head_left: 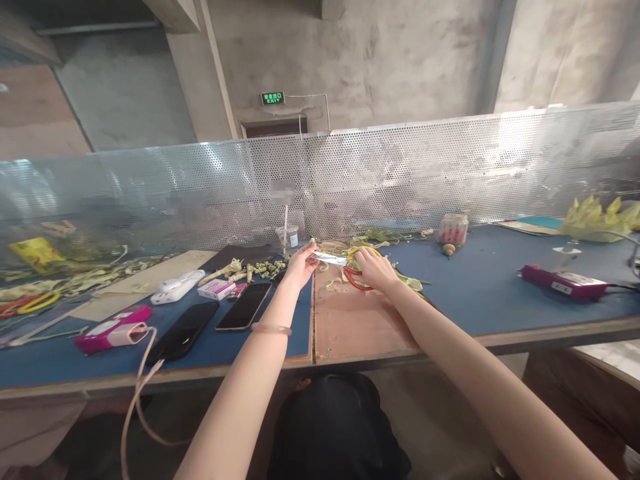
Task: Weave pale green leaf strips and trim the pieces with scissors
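My right hand is closed on a pair of scissors with one yellow and one red handle loop. The blades point left toward my left hand, whose fingers are bent together near the tips. A small greenish bit shows at those fingertips, too small to name. Both hands are above a brown board on the blue table. Pale green leafy scraps lie around and behind my right hand.
Left of my hands lie two phones, a white device, a small pink-and-white box and a magenta power strip with a cable. Several knobbly plant pieces lie behind. A jar stands right, before a perforated metal screen.
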`<state>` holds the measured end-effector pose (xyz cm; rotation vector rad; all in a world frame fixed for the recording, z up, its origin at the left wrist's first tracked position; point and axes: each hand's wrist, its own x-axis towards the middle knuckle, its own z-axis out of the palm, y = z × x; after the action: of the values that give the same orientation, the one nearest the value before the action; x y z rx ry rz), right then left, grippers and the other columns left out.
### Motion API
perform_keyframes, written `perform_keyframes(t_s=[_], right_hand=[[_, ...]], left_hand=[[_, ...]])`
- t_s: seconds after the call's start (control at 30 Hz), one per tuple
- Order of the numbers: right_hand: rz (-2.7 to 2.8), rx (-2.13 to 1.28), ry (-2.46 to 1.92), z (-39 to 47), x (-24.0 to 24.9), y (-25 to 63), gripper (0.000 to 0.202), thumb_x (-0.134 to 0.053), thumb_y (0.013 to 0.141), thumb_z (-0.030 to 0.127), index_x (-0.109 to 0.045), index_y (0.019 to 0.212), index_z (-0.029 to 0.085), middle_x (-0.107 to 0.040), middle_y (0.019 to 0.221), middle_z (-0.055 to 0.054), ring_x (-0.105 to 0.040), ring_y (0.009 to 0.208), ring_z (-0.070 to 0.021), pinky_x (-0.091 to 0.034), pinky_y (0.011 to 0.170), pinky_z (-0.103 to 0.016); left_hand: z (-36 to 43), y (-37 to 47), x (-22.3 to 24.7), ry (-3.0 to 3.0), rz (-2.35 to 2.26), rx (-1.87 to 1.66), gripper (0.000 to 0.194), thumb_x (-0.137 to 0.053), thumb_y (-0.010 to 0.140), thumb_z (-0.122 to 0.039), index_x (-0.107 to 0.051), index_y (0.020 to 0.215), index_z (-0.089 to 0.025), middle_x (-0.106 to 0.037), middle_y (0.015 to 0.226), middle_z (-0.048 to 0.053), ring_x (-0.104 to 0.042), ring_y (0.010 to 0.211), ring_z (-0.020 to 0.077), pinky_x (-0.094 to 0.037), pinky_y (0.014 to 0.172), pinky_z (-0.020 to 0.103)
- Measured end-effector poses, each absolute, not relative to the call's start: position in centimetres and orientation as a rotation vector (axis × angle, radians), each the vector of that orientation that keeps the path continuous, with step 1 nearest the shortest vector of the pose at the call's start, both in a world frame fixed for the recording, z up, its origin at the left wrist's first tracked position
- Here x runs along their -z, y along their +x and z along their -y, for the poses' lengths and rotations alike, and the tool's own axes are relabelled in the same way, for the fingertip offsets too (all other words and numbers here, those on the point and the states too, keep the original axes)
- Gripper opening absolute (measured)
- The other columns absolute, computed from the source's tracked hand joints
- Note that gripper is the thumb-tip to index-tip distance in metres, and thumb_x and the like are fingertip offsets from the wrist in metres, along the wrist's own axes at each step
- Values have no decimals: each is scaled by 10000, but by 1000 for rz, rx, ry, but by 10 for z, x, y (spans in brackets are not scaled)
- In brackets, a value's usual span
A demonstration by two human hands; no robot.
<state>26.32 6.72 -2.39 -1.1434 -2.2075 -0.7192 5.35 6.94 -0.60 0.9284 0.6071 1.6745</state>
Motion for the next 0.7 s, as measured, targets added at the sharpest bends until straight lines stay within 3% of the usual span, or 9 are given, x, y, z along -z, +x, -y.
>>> perform_keyframes(t_s=[0.43, 0.7], right_hand=[[2068, 743, -1012, -77, 30, 267, 334, -389, 821, 476, -495, 903, 169, -530, 938, -104, -467, 929, -219, -381, 618, -268], [1717, 607, -777, -90, 33, 273, 451, -487, 726, 469, -375, 1018, 145, -431, 940, -119, -426, 908, -256, -409, 695, -369]], left_hand=[[-69, 52, 6, 904, -572, -1673, 125, -665, 634, -104, -628, 752, -123, -621, 665, 16, -556, 545, 64, -461, 532, 179], [-60, 55, 2, 995, -432, -1510, 188, -638, 684, -115, -635, 872, -124, -640, 746, 38, -598, 656, 83, -498, 633, 197]])
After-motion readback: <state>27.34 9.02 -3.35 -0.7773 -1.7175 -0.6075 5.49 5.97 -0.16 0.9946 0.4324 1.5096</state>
